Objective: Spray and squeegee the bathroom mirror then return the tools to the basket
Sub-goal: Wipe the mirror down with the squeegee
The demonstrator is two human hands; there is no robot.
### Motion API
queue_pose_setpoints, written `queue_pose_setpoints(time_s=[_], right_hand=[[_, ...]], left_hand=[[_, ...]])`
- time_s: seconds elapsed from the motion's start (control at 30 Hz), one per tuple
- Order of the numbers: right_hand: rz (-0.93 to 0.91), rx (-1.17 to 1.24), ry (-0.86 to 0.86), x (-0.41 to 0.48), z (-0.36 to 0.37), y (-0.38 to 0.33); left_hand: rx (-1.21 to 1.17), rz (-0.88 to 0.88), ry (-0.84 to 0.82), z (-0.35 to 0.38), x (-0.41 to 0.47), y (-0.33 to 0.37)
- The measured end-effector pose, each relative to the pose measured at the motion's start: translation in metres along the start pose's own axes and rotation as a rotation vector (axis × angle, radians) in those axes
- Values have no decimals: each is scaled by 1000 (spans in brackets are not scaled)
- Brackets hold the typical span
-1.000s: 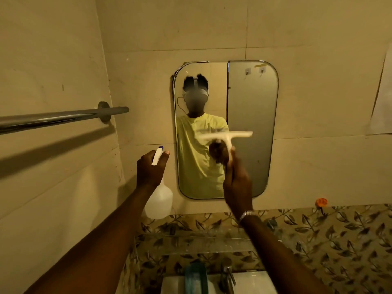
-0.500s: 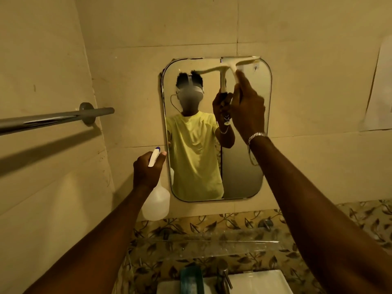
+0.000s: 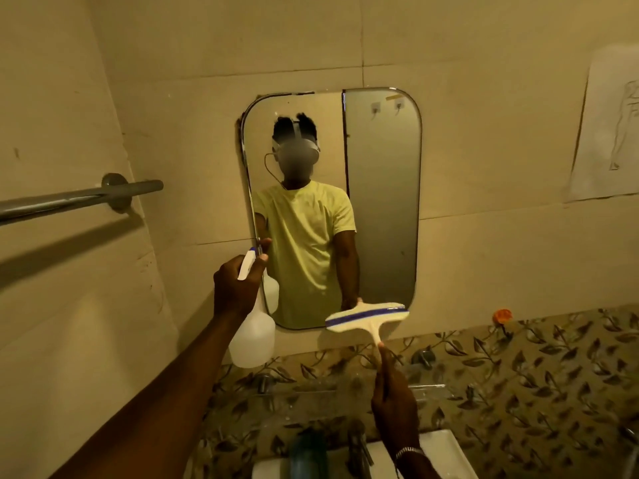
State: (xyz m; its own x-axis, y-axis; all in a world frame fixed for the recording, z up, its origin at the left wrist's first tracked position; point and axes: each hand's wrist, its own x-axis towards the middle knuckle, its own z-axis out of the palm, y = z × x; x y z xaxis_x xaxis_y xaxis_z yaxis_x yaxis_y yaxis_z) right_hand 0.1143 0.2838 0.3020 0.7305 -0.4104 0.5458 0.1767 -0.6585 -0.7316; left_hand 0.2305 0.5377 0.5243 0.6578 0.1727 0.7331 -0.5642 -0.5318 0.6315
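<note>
The rounded wall mirror (image 3: 380, 202) hangs ahead and reflects a person in a yellow shirt. My left hand (image 3: 237, 288) grips the neck of a translucent white spray bottle (image 3: 252, 337) with a white and blue nozzle, held at the mirror's lower left edge. My right hand (image 3: 394, 402) holds the handle of a cream squeegee (image 3: 368, 318) with a blue strip along its blade. The blade sits at the mirror's bottom edge, tilted slightly, off the lower right part of the glass. No basket is in view.
A metal towel bar (image 3: 79, 198) juts from the left wall. Below the mirror run leaf-patterned tiles (image 3: 518, 375), a glass shelf (image 3: 345, 392), a tap (image 3: 358, 447) and a white basin (image 3: 446, 451). A small orange object (image 3: 502, 315) sits on the tile ledge. A paper sheet (image 3: 608, 133) hangs at right.
My right hand has drawn the squeegee from the mirror's top edge down to its bottom edge. The left hand with the bottle has stayed beside the mirror's lower left.
</note>
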Motion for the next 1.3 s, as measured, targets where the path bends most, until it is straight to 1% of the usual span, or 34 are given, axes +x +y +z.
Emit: queue_pose_setpoints(time_s=[0.07,0.1,0.17,0.2,0.27,0.37,0.43,0.5,0.6,0.7,0.77,0.87,1.0,1.17,1.3], right_hand=[[72,-11,-39,-17,-3,10],[64,-38,-30,-20,-6,10],[-28,-101,45,-12,-15,-6],[-65,-73,95,1,-23,-21],[-119,49,177,39,-43,-58],[-234,93,326,119,-87,-120],[-308,136,372,171,-120,-162],[-390,144,372,215,-147,-203],[-511,38,323,263,-172,-254],[-528,-73,285,292,-181,-270],[-496,-45,304,297,-183,-261],[-464,42,359,281,-176,-232],[-372,88,374,223,-139,-160],[-201,77,258,113,-70,-53],[32,54,170,37,-39,8]], left_hand=[[-9,8,-7,0,-5,2],[-10,9,-9,0,-6,2],[-14,8,-17,0,-8,1],[-18,4,-22,0,-9,0],[-34,-14,-29,-1,-9,-1],[-51,-23,-20,-2,-9,0],[-49,-10,-14,-2,-7,2],[-45,13,-1,0,-5,6],[-50,40,5,4,-2,13],[-83,18,-9,8,3,14],[-93,5,-13,11,7,13],[-94,-16,-11,12,7,12],[-97,-8,-12,12,7,7],[-100,5,-16,12,3,7],[-135,-6,-24,15,-9,15]])
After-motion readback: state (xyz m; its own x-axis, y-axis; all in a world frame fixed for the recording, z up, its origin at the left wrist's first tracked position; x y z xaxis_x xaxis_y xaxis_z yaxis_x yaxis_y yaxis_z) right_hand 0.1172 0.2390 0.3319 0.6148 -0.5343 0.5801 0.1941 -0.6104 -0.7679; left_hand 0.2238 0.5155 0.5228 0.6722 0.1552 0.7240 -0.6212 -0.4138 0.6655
